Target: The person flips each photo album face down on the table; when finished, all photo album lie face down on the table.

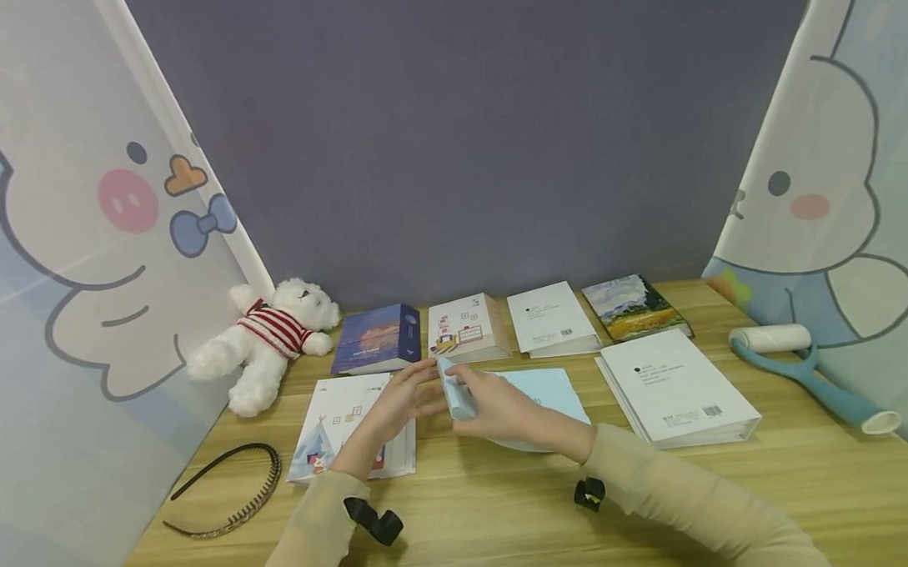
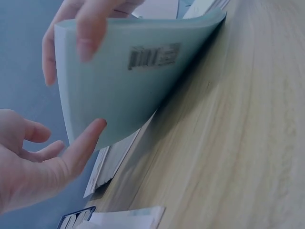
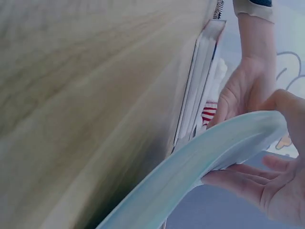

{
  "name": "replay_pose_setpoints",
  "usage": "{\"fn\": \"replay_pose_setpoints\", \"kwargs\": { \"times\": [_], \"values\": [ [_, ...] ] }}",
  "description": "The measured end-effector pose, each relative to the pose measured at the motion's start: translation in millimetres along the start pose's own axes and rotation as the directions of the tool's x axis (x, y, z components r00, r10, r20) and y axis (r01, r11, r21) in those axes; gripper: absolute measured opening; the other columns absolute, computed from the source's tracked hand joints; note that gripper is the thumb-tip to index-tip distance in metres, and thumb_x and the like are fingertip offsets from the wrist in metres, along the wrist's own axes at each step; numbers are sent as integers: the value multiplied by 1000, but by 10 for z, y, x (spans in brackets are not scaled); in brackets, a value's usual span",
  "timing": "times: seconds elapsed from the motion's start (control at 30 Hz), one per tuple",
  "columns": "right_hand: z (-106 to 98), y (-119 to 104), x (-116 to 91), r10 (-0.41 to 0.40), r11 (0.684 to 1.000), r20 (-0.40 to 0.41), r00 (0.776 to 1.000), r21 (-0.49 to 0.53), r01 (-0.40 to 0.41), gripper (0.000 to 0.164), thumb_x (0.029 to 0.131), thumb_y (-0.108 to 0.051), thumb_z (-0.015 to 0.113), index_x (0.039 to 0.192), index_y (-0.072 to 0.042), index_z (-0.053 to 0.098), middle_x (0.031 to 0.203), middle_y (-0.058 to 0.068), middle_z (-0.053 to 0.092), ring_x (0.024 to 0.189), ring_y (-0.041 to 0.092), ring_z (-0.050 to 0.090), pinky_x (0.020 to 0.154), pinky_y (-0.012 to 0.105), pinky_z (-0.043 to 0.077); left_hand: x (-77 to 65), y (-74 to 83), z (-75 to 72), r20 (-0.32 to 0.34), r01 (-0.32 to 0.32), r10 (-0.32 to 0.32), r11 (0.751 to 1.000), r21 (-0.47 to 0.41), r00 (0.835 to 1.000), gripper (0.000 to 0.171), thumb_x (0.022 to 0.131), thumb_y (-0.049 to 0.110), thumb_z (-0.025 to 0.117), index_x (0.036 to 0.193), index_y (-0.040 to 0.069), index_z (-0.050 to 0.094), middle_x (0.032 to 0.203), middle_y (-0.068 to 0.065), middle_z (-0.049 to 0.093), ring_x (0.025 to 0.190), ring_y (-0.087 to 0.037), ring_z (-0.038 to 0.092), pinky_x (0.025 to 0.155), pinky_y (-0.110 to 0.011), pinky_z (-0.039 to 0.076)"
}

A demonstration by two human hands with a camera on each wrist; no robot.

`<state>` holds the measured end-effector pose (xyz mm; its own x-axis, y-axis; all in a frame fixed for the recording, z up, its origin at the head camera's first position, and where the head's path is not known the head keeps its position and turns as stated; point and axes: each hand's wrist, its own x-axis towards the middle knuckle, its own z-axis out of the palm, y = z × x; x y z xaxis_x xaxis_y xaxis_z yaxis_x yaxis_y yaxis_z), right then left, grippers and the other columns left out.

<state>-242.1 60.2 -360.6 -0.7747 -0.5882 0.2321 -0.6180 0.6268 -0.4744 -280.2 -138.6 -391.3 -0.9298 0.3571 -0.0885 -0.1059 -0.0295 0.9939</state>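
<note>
A light blue soft-covered book (image 1: 551, 390) is tilted up off the wooden table, its left end raised and bent. My right hand (image 1: 499, 407) grips that raised end; in the right wrist view, the thumb lies over one face of the book (image 3: 178, 183) and the fingers under the other. A barcode shows on the outer cover in the left wrist view. My left hand (image 1: 400, 406) is beside the raised end, fingers loosely extended. One fingertip of the left hand (image 2: 47, 169) overlaps the cover; I cannot tell whether it touches.
A tent-pictured book (image 1: 354, 425) lies left, a thick white one (image 1: 679, 388) right. Behind are a blue book (image 1: 378, 338), a cream book (image 1: 466, 326), a white book (image 1: 551, 318) and a landscape-covered book (image 1: 635, 306). A teddy bear (image 1: 276, 340), headband (image 1: 269, 482) and lint roller (image 1: 810, 371) flank them.
</note>
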Motion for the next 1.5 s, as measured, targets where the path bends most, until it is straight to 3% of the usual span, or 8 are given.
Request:
{"fn": "replay_pose_setpoints", "kwargs": {
  "times": [0.17, 0.4, 0.63, 0.8, 0.97, 1.2, 1.33, 1.5],
  "values": [
    [-88, 48, -11, -36, 997, -13, 999, 72, 36, 57, 84, -18, 60, 139, -14, 45, 111, 8, 63, 50, 7, 43, 51, 21, 46, 24, -5, 7, 8, -30, 30, 999, -23, 1000, 51, 103, 21, 35, 148, 4, 18, 148, -22, 29, 131, -40, 40, 101, -44, 45],
    [-180, 133, -28, -7, 985, -80, 997, 174, 21, 33, 89, -18, 55, 121, -13, 60, 119, 3, 63, 84, 19, 58, 94, 44, 49, 42, -26, 49, 13, -40, 41, 998, -48, 999, 53, 103, 20, 36, 149, 3, 17, 147, -20, 33, 129, -36, 44, 101, -39, 45],
    [-250, 170, -27, 8, 965, -126, 992, 261, 25, 22, 88, -17, 62, 107, -8, 62, 127, 9, 59, 119, 29, 53, 93, 47, 49, 92, -47, 138, 88, -84, 79, 995, 51, 993, 52, 103, 21, 35, 148, 0, 20, 147, -26, 30, 128, -36, 45, 103, -46, 42],
    [-332, 171, -33, 31, 953, -120, 992, 303, 7, 19, 85, -14, 66, 102, -8, 63, 128, 10, 58, 119, 34, 53, 92, 48, 50, 75, -32, 180, 115, -94, 83, 991, 95, 990, 54, 103, 26, 35, 150, 6, 17, 148, -24, 31, 129, -38, 43, 104, -50, 40],
    [-420, 151, -46, 90, 910, -144, 986, 413, -23, 20, 85, -12, 63, 105, -9, 63, 132, 12, 54, 114, 30, 56, 81, 37, 54, 56, -11, 207, 108, -104, 96, 992, 73, 990, 54, 103, 25, 35, 152, 16, 13, 148, -23, 32, 129, -39, 42, 103, -52, 39],
    [-507, 130, -53, 161, 854, -179, 971, 518, -46, 23, 89, -16, 62, 111, -11, 61, 129, 10, 55, 58, 14, 50, 54, 28, 46, 52, 7, 279, 79, -165, 159, 983, 83, 984, 53, 103, 23, 37, 151, 15, 17, 148, -21, 32, 126, -37, 47, 101, -50, 43],
    [-549, 123, -52, 172, 841, -224, 959, 541, -24, 25, 89, -16, 63, 112, -8, 60, 129, 12, 55, 58, 11, 48, 54, 29, 48, 50, 2, 293, 87, -217, 209, 972, 95, 974, 52, 103, 22, 37, 151, 14, 19, 149, -22, 31, 125, -36, 48, 100, -49, 43],
    [-605, 88, -48, 187, 806, -287, 939, 591, 20, 24, 90, -14, 62, 112, -6, 60, 129, 14, 54, 63, 11, 55, 58, 31, 54, 48, -27, 278, 145, -329, 312, 937, 115, 939, 53, 103, 26, 38, 151, 15, 20, 149, -24, 28, 127, -33, 48, 99, -45, 46]
  ]
}}
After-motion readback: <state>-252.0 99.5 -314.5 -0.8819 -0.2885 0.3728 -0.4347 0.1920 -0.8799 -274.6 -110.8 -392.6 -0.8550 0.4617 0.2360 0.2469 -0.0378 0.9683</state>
